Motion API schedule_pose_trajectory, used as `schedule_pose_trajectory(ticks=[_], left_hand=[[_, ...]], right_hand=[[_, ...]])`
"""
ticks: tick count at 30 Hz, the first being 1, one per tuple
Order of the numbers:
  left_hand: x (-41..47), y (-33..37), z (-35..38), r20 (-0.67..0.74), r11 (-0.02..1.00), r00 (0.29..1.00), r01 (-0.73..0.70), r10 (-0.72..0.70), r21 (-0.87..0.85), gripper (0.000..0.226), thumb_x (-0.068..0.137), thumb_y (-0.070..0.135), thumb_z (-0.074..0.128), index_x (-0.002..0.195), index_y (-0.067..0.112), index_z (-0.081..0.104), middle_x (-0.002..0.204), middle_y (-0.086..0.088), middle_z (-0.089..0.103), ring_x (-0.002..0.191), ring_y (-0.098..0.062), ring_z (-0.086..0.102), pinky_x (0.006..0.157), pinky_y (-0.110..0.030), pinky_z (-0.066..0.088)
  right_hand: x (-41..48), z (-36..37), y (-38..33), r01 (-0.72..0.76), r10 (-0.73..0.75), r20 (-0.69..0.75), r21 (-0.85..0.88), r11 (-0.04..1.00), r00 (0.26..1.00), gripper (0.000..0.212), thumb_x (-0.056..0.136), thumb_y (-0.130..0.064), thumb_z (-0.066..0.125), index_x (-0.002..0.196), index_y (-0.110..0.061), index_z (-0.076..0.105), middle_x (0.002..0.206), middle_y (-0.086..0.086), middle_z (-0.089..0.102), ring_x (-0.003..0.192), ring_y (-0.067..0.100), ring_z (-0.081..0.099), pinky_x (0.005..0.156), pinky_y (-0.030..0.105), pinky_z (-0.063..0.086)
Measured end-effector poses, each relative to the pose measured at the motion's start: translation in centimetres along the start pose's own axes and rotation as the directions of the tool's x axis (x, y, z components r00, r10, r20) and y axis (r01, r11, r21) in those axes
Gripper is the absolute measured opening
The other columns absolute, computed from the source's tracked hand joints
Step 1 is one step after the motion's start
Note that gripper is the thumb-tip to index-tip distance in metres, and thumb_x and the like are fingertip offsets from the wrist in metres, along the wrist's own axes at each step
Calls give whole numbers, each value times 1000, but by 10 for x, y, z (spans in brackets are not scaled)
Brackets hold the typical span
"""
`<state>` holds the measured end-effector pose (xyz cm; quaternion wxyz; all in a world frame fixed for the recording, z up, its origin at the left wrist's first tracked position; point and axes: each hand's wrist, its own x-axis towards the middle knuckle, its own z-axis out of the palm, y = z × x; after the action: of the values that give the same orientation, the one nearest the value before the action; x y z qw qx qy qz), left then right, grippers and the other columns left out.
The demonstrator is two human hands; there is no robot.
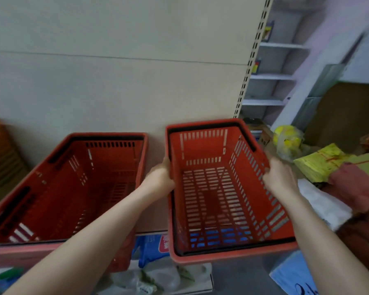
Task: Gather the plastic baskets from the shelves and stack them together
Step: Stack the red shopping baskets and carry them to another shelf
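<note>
Two red plastic baskets are seen from above, both empty, with slotted walls and floors and black handles folded down along their rims. Two bare hands are in view.

The right-hand basket (222, 188) is held between both hands. The left hand (161, 177) is closed over its left rim, with the thumb on the outside and the fingers hidden, so the grip there is narrow and clamped on the rim. The right hand (279, 177) is wrapped over the right rim, fingers curled inside against the slotted wall, again a closed grip on the plastic. This basket appears lifted clear of the shelf (153, 220), though its underside cannot be seen; blue packaging shows through its floor slots.

The second basket (73, 188) lies to the left of the left hand, just beside the forearm and untouched, resting on the shelf against a pale back panel (115, 81).

To the right of the right hand, yellow paper bundles (320, 165) and a clear bag of yellow items (288, 141) are piled. Below both hands, plastic bags (158, 277) are heaped under the shelf edge.
</note>
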<state>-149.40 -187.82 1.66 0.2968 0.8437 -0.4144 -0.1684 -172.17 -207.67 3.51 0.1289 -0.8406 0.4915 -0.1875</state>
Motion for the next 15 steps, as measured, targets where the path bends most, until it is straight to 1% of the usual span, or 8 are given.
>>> schedule_pose_trajectory(ticks=[1, 3, 5, 8, 9, 11, 13, 15], left_hand=[[-3, 0, -7, -54, 999, 998, -39, 38, -27, 76, 81, 22, 60, 150, 22, 28, 117, -9, 68, 106, -30, 65, 87, -41, 54], [-8, 3, -25, -152, 991, 986, -85, 69, -102, 59, 79, 16, 60, 137, 17, 45, 112, -8, 69, 105, -29, 65, 85, -37, 52], [-14, 6, -48, -224, 969, 970, -138, 91, -206, 48, 79, 17, 59, 127, 17, 53, 109, -4, 70, 101, -23, 66, 83, -35, 52], [-27, 9, -91, -297, 905, 934, -290, 197, -311, 63, 74, 24, 52, 136, 35, 46, 111, 8, 71, 99, -13, 68, 86, -39, 56], [-32, 10, -107, -323, 875, 918, -341, 231, -343, 61, 75, 22, 52, 132, 41, 47, 109, 11, 72, 95, -12, 70, 85, -41, 57], [-40, 9, -139, -401, 831, 877, -419, 266, -366, 57, 78, 16, 52, 126, 46, 49, 105, 15, 72, 89, -13, 71, 84, -43, 58], [-51, 6, -172, -472, 815, 838, -462, 274, -349, 56, 80, 15, 51, 125, 48, 50, 102, 20, 71, 87, -14, 71, 85, -43, 57], [-61, -2, -204, -530, 808, 807, -483, 260, -337, 57, 82, 13, 50, 125, 50, 46, 99, 30, 67, 91, -13, 70, 90, -43, 55]], right_hand=[[-6, -13, -10, 5, -6, -56, -7, 1000, 998, 52, 92, -8, 48, 142, -22, 46, 111, 26, 68, 99, 47, 63, 73, 42, 46], [-17, -41, -32, 32, -32, -170, -6, 999, 985, 52, 92, -5, 48, 142, -20, 45, 111, 30, 67, 98, 49, 62, 75, 44, 46], [-28, -67, -57, 51, -50, -276, -4, 999, 960, 52, 91, -5, 48, 141, -19, 46, 112, 30, 66, 100, 48, 62, 77, 46, 47], [-45, -102, -100, 96, -82, -394, 14, 995, 915, 50, 91, -5, 46, 138, -21, 48, 110, 28, 67, 101, 48, 63, 79, 48, 48], [-50, -112, -115, 116, -98, -426, 17, 993, 899, 48, 92, -6, 46, 137, -22, 48, 109, 27, 68, 99, 47, 63, 79, 49, 48], [-58, -126, -144, 148, -117, -482, 27, 989, 868, 46, 92, -7, 44, 134, -24, 49, 106, 24, 69, 97, 46, 64, 80, 48, 49], [-64, -134, -174, 168, -107, -528, 69, 983, 842, 43, 93, -6, 43, 131, -25, 49, 107, 22, 69, 97, 44, 64, 79, 46, 48], [-70, -133, -202, 202, -95, -558, 132, 970, 824, 47, 93, -6, 42, 134, -28, 49, 112, 17, 69, 101, 40, 64, 84, 44, 49]])
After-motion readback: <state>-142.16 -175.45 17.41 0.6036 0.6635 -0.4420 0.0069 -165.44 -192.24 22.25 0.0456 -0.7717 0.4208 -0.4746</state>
